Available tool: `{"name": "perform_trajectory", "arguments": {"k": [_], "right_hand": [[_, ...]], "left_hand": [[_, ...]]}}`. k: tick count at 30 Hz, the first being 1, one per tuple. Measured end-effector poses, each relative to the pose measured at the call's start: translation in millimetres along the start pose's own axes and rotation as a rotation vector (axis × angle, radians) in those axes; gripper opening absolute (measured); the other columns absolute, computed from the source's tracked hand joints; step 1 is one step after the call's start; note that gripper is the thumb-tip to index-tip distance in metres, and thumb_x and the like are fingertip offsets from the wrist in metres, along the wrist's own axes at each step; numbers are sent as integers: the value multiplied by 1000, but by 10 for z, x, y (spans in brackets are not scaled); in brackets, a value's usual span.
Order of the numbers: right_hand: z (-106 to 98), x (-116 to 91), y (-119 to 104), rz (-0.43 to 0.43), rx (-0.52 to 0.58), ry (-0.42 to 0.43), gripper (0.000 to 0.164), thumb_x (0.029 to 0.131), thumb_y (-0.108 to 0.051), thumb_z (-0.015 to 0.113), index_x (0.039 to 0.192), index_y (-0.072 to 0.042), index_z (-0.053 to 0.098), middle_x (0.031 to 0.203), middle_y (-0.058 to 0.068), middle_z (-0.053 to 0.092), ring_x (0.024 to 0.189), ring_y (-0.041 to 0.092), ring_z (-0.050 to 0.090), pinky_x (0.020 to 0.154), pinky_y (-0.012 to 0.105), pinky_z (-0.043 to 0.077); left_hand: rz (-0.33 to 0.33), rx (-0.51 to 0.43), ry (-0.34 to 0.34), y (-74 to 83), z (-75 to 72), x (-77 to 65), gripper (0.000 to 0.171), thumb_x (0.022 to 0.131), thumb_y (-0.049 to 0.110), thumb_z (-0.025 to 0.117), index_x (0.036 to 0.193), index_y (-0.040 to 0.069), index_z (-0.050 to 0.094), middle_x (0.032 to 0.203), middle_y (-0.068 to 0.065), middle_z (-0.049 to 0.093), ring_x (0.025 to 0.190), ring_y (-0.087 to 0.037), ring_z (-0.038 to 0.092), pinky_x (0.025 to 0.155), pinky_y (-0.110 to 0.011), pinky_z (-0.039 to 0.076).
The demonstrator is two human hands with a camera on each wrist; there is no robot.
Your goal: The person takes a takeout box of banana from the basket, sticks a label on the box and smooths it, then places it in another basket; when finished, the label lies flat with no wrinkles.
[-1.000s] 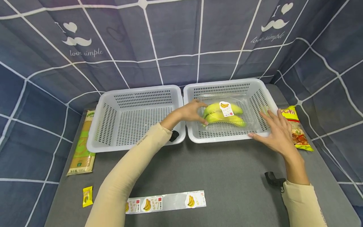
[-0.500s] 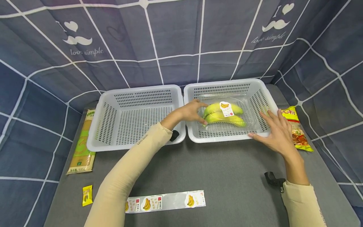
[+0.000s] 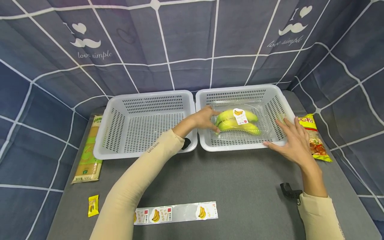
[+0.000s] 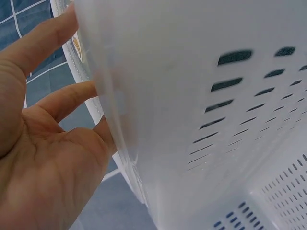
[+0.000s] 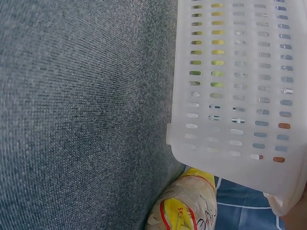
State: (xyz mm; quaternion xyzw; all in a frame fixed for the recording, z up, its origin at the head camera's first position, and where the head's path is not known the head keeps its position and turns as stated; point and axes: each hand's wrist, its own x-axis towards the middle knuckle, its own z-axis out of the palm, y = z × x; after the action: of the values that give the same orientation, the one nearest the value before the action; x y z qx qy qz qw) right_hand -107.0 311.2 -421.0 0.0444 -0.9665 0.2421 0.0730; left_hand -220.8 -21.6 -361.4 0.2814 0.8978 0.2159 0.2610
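Observation:
Two bananas (image 3: 225,125) lie in a clear plastic container (image 3: 264,116) with a banana sticker (image 3: 240,116) on top. The container sits inside the right white basket (image 3: 237,146). My left hand (image 3: 204,119) reaches over the basket's left rim, its spread thumb and fingers at the container's left end. In the left wrist view, the fingertips of this left hand (image 4: 53,139) are partly hidden behind a white basket wall. My right hand (image 3: 295,143) rests on the right basket's front right corner, fingers spread over the rim.
Left of it stands another white basket (image 3: 141,154) with nothing in it. A noodle pack (image 3: 88,156) and a small yellow packet (image 3: 93,205) lie at left. A strip of banana stickers (image 3: 180,212) lies in front. A yellow food bag (image 3: 315,136) lies at right.
Both hands, the container and the baskets keep their places. The head view has shifted very slightly.

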Motion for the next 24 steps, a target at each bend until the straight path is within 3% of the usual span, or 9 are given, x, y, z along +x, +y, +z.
{"name": "perform_trajectory", "arguments": {"k": [5, 9, 13, 17, 20, 24], "right_hand": [[-6, 0, -7, -7, 2, 4, 97, 69, -46, 84, 149, -13, 41, 156, 25, 30, 151, 41, -2, 112, 69, 1], [-8, -10, -18, -12, 6, 8, 96, 69, -46, 84, 149, -13, 42, 155, 25, 31, 150, 43, 1, 110, 70, 4], [-3, -18, -32, -18, 6, 12, 94, 69, -44, 84, 148, -11, 43, 154, 25, 32, 150, 44, 3, 109, 70, 6], [-11, -17, -39, -17, 1, 17, 94, 69, -43, 83, 147, -11, 43, 154, 25, 32, 150, 43, 3, 108, 70, 8], [-11, -17, -43, -11, 0, 9, 94, 70, -44, 83, 148, -11, 42, 155, 24, 31, 150, 43, 2, 108, 71, 8], [-2, -23, -43, -8, -6, -5, 94, 73, -48, 80, 150, -11, 40, 156, 24, 29, 150, 43, 0, 109, 71, 5]], "left_hand": [[-14, 1, 8, -1, 11, 7, 83, 82, 28, 80, 150, 9, 37, 151, -19, 37, 138, -26, 35, 117, -39, 31], [-3, 4, 17, 1, -10, -16, 85, 82, 30, 80, 150, 7, 37, 152, -17, 38, 140, -26, 33, 118, -38, 29], [37, 7, 48, -9, -72, -126, 86, 83, 35, 79, 151, 7, 35, 154, -16, 35, 143, -27, 31, 119, -40, 28], [119, 33, 100, -22, -160, -318, 77, 87, 36, 74, 150, 8, 39, 154, -13, 38, 143, -29, 33, 118, -42, 28], [182, 42, 146, -62, -177, -521, 64, 92, 34, 68, 146, 7, 45, 149, -12, 47, 134, -31, 46, 112, -42, 38], [245, -41, 224, -142, -102, -882, 50, 95, 30, 65, 138, 6, 56, 136, -11, 58, 117, -28, 59, 97, -36, 50]]}}
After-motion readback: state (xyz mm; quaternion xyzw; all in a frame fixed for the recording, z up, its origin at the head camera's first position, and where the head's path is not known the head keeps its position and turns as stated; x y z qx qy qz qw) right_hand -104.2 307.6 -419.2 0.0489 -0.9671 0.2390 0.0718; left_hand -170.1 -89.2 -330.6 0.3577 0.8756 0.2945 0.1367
